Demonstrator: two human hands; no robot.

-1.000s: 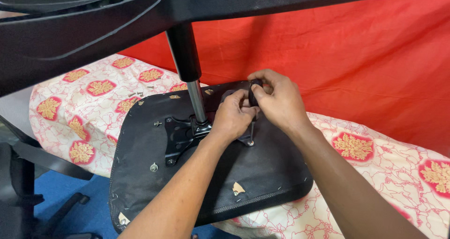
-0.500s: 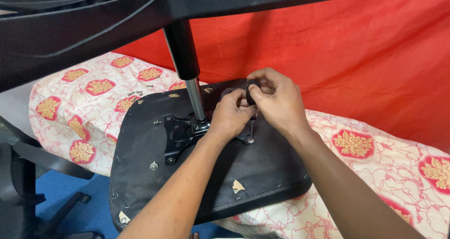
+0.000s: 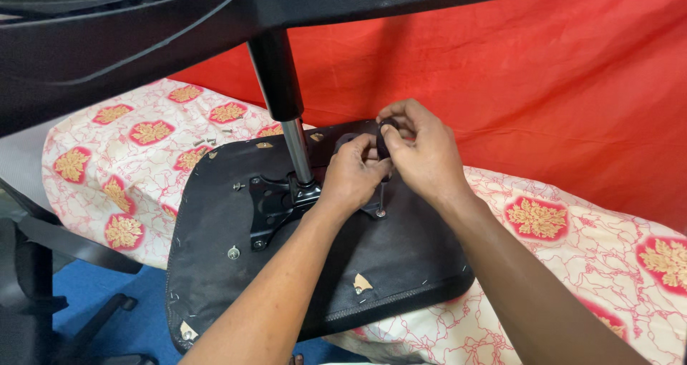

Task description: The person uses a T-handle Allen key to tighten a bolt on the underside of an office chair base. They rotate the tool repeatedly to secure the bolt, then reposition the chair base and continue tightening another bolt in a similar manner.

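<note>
An upturned black chair seat (image 3: 236, 265) lies on a table under a white cloth with red and gold flowers. A black metal mechanism plate (image 3: 272, 204) is bolted to its underside, and a gas lift cylinder (image 3: 283, 100) rises from it. My left hand (image 3: 354, 175) rests on the plate's right side, fingers curled. My right hand (image 3: 422, 150) is just beside it, pinching a small black knob (image 3: 386, 132) at the top of a thin tool shaft (image 3: 381, 197) that stands on a bolt.
The black chair base (image 3: 143, 21) spans the top of the view. A red cloth (image 3: 537, 71) hangs behind the table. Loose screws (image 3: 211, 139) lie on the tablecloth (image 3: 136, 157) at the far left. Another black chair (image 3: 36, 286) stands on the blue floor at lower left.
Both hands have stayed at the same spot on the plate. The fingers of my right hand have shifted slightly around the knob.
</note>
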